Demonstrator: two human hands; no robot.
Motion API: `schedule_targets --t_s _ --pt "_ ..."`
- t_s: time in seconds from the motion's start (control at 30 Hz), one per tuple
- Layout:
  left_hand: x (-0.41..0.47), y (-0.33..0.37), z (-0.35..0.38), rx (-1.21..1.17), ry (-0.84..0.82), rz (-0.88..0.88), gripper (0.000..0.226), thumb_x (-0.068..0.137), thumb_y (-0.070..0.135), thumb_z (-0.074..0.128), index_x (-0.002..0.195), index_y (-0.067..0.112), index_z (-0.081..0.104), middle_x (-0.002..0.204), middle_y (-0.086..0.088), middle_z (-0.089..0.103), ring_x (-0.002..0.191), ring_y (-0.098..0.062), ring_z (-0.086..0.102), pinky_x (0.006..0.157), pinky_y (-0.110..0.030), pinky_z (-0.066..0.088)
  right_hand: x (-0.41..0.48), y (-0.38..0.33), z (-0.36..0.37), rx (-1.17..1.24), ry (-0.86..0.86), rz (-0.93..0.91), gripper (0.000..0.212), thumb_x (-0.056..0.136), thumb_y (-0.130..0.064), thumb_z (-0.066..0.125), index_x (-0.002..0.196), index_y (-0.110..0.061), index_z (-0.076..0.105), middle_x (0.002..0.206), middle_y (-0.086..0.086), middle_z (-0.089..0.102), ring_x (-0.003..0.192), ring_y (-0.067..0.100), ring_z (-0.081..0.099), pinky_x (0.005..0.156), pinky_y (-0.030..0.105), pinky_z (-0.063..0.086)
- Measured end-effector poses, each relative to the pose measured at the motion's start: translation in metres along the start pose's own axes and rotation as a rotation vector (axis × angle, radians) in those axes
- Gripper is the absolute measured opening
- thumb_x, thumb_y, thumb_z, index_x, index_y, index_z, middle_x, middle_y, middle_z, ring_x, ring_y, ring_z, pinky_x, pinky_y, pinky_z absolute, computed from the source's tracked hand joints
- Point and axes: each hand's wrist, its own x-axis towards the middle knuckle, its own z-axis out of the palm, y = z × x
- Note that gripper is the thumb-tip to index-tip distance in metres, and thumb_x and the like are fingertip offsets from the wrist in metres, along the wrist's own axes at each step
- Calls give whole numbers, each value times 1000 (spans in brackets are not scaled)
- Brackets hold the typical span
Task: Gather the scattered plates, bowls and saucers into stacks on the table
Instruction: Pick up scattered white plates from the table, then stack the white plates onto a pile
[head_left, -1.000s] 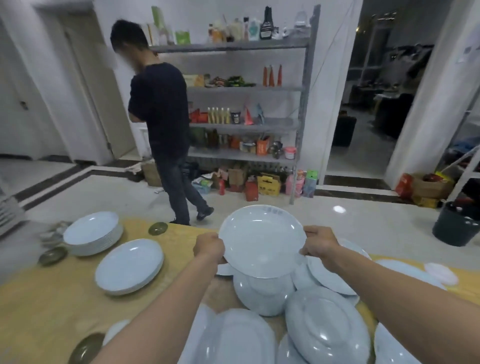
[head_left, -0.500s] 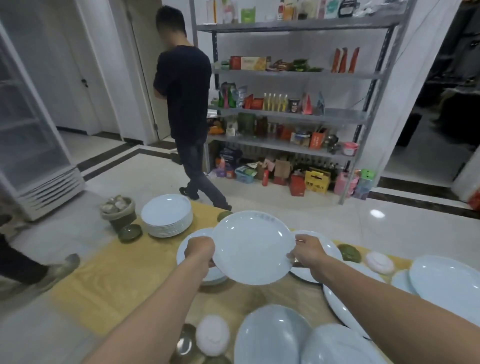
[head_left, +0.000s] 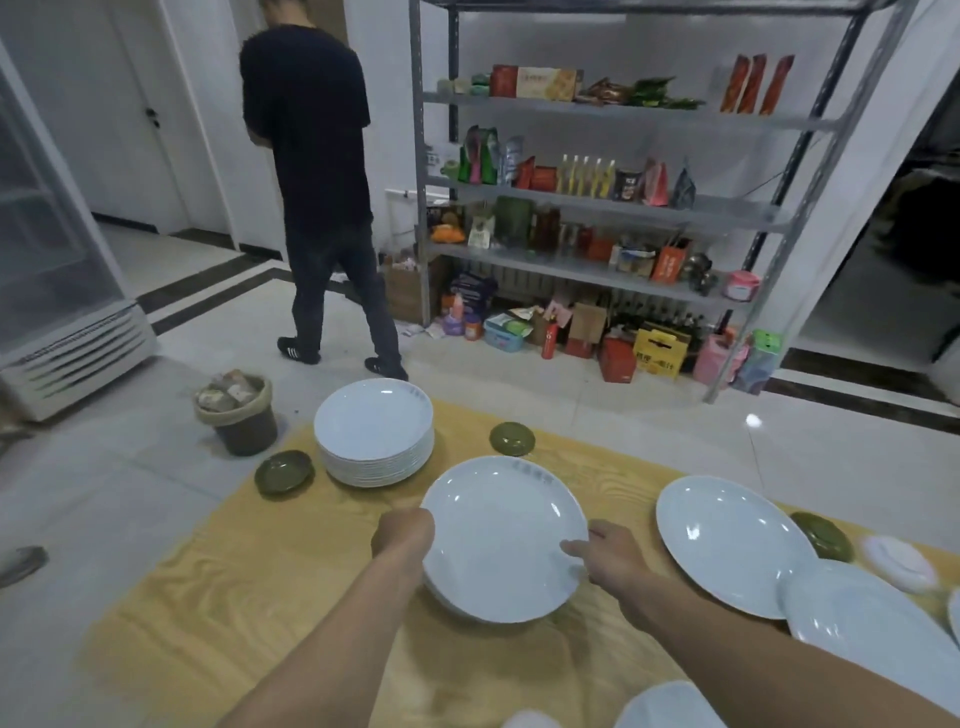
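White plate (head_left: 504, 540) pinched at opposite rims between left hand (head_left: 402, 535) and right hand (head_left: 608, 558), directly over lower plate (head_left: 439, 592) on table (head_left: 291, 571); tall stack (head_left: 374, 431) ahead-left, nearer left hand

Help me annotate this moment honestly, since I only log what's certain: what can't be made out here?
Head view, the only one:
- Left hand fingertips: hidden under the white plate it grips.
- Whether that plate touches the plate beneath: its own rim covers the gap.
- Print on its far rim: blurred, unreadable.
- Plate at the right edge: cut off by the frame.
- Right hand fingers: under the plate; only the thumb shows.
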Motion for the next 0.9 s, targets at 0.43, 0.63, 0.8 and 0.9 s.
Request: schedule_targets --t_s 0.43,0.63,0.8,0.9 --pt "48 -13 14 276 29 144 31 86 21 49 106 9 69 103 -9 68 91 -30 63 78 -33 53 25 13 28 -55 -49 23 37 82 -23 71 117 -18 61 121 1 64 104 21 62 93 40 53" --pt "19 -3 26 701 77 376 47 93 38 45 138 21 50 139 -8 44 130 -27 38 96 -36 44 6 2 -12 -762 -70 -197 81 93 -51 55 156 -19 16 160 2 25 145 23 28 114 36 29" --pt "-62 28 77 1031 -29 845 55 99 42 40 150 24 31 159 -6 19 144 -26 21 112 -37 27 -26 13 -88 -1154 82 -223 101 73 -87 9 157 -30 7 164 1 8 151 26 7 119 46 18" --pt "-120 42 120 1133 -138 984 61 99 45 38 154 25 21 163 -7 3 149 -30 4 118 -43 18 -59 21 -147 -1230 146 -201 107 63 -88 -2 156 -36 8 165 -1 4 151 28 4 117 53 14"
